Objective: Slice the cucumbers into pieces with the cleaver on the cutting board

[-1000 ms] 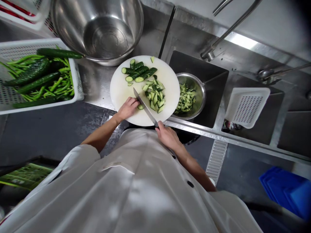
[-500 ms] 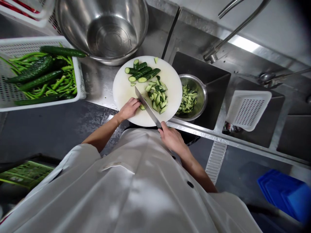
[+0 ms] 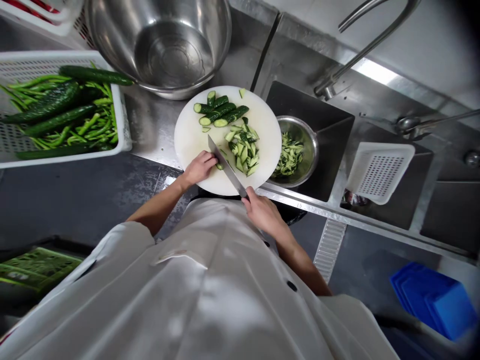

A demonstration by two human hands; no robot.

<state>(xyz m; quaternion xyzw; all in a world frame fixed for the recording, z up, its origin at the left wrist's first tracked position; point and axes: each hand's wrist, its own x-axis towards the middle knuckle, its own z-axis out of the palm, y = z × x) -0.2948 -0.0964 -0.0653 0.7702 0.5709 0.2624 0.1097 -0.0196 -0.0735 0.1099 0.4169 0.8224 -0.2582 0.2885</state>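
On the round white cutting board (image 3: pixel 187 145), my left hand (image 3: pixel 200 167) curls its fingers over a piece of cucumber (image 3: pixel 219 166), which is mostly hidden under them. My right hand (image 3: pixel 262 210) grips the handle of a kitchen knife (image 3: pixel 228 169). The blade lies slantwise across the board, right beside my left fingertips. Right of the blade rests a pile of sliced cucumber (image 3: pixel 244 150). Several cut lengths of cucumber (image 3: pixel 221 112) lie toward the board's far side. A metal bowl (image 3: pixel 313 150) of cucumber slices (image 3: pixel 288 157) stands in the sink at the board's right.
A large steel basin (image 3: pixel 172 55) stands behind the board. At the left, a white basket (image 3: pixel 122 112) holds whole cucumbers (image 3: pixel 62 120) and green peppers (image 3: pixel 90 127). The faucet (image 3: pixel 360 55) and a small white basket (image 3: pixel 380 170) are to the right. Blue bins (image 3: pixel 433 297) sit lower right.
The knife and both hands hold nearly the same places on the board, with only a tiny shift of the blade. The camera view has moved slightly.
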